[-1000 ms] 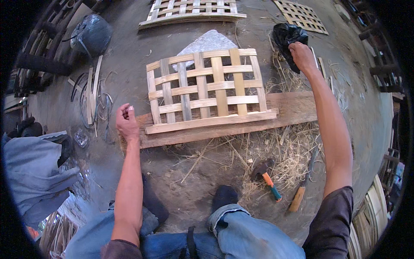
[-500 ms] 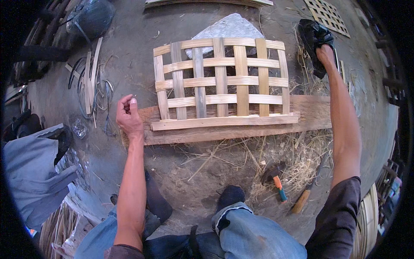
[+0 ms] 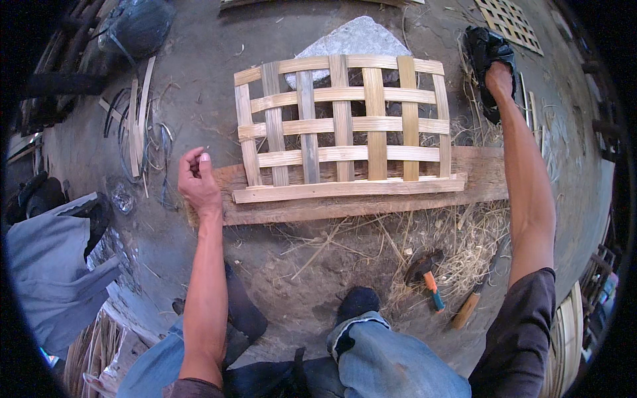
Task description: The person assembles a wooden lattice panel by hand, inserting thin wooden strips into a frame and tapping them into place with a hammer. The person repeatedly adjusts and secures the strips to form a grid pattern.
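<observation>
A woven panel of flat bamboo strips (image 3: 342,124) lies before me, its near edge fixed to a pale wooden slat (image 3: 352,190) that rests on a rough plank (image 3: 484,174). Left of the panel, my left hand (image 3: 200,180) hovers by the plank's end with its fingers curled in. A tiny pale tip shows at the thumb, too small to name. My right hand (image 3: 499,78) reaches far out to the right, into a black plastic bag (image 3: 488,48). The bag hides those fingers and whatever they touch.
A grey stone slab (image 3: 358,41) sits under the panel's far edge. Near my feet lie a hammer (image 3: 428,282) with an orange and teal handle and a wooden-handled blade (image 3: 467,308), among straw-like shavings (image 3: 458,252). Loose strips (image 3: 142,119) lie left; another woven panel (image 3: 509,25) lies far right.
My right hand has shifted slightly within the black bag. The left hand keeps its curled pose, and the panel appears a touch farther right.
</observation>
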A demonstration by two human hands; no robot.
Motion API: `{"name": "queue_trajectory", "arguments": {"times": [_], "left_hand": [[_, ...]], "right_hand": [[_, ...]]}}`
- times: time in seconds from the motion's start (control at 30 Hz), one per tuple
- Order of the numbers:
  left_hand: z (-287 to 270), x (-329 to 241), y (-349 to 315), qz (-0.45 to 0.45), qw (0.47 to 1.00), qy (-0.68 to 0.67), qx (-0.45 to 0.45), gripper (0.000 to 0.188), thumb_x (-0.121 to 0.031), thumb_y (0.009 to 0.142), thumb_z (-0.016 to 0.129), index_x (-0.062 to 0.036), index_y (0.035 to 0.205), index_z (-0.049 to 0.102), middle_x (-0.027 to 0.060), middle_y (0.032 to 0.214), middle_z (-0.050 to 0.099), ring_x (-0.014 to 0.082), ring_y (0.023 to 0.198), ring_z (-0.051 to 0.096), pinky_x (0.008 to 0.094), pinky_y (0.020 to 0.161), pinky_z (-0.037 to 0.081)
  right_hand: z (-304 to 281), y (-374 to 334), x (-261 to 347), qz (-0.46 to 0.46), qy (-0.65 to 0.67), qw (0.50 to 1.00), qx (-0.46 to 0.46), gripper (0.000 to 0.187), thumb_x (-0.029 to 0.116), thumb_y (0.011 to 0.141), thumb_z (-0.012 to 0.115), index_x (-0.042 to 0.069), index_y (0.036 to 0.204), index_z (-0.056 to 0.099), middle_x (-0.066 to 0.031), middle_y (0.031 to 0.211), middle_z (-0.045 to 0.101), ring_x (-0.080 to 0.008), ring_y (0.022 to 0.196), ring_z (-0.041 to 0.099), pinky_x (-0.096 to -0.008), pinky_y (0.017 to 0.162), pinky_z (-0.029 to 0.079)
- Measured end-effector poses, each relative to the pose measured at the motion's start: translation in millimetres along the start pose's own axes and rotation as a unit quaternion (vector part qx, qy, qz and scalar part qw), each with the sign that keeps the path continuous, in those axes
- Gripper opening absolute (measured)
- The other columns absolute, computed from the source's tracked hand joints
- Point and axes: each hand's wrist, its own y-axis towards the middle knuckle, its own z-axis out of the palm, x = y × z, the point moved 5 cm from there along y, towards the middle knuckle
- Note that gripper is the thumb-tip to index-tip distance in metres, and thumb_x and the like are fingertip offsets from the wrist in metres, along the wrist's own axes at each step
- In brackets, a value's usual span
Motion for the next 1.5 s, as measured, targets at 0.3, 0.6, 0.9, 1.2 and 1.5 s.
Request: {"name": "queue_trajectory", "arguments": {"times": [0.3,0.6,0.9,1.2,1.5], "left_hand": [[1.4,-1.5,0.1,0.011,1.000,0.002,-0.003,0.016,-0.012,0.093,0.066,-0.0037,0.106,0.068,-0.0003,0.086,0.063,0.0097,0.075,0.057,0.0255,0.068,0.047],[2.8,-3.1,-1.7,-0.012,1.000,0.005,0.008,0.017,-0.013,0.094,0.065,-0.0030,0.107,0.068,0.0011,0.091,0.064,0.0106,0.080,0.057,0.0267,0.072,0.047],[0.1,2.5,0.2,0.002,1.000,0.004,0.004,0.016,-0.011,0.093,0.065,-0.0036,0.107,0.068,0.0009,0.087,0.065,0.0106,0.076,0.058,0.0263,0.070,0.048],[4.9,-4.8,-0.4,0.012,1.000,0.015,0.007,0.017,-0.012,0.093,0.064,-0.0026,0.107,0.068,0.0022,0.088,0.065,0.0115,0.078,0.059,0.0272,0.072,0.049],[4.4,-4.6,0.3,0.019,0.999,0.019,0.018,0.017,-0.012,0.094,0.065,-0.0034,0.108,0.068,0.0010,0.088,0.063,0.0107,0.078,0.057,0.0258,0.071,0.047]], "right_hand": [[-7.6,-0.7,15.1,-0.060,-0.046,0.997,0.014,0.029,0.021,0.084,0.060,-0.002,0.098,0.072,-0.0283,0.101,0.070,-0.0457,0.095,0.068,-0.0523,0.085,0.055],[-25.1,-7.6,7.6,0.005,-0.007,0.997,-0.073,0.026,0.023,0.084,0.066,0.000,0.093,0.074,-0.0231,0.102,0.072,-0.0406,0.098,0.070,-0.0477,0.087,0.057],[-26.5,-19.6,33.3,-0.016,-0.024,0.999,0.045,0.025,0.017,0.085,0.062,-0.004,0.095,0.074,-0.0285,0.106,0.069,-0.0420,0.103,0.069,-0.0483,0.089,0.057],[-16.5,-8.4,17.5,-0.015,-0.051,0.991,0.120,0.030,0.017,0.091,0.052,0.001,0.108,0.071,-0.0269,0.112,0.069,-0.0439,0.109,0.066,-0.0501,0.093,0.054],[-22.3,-16.8,-1.3,0.110,0.110,0.986,-0.058,0.033,0.019,0.089,0.060,-0.005,0.111,0.064,-0.0316,0.110,0.066,-0.0439,0.106,0.066,-0.0508,0.094,0.052]]}}
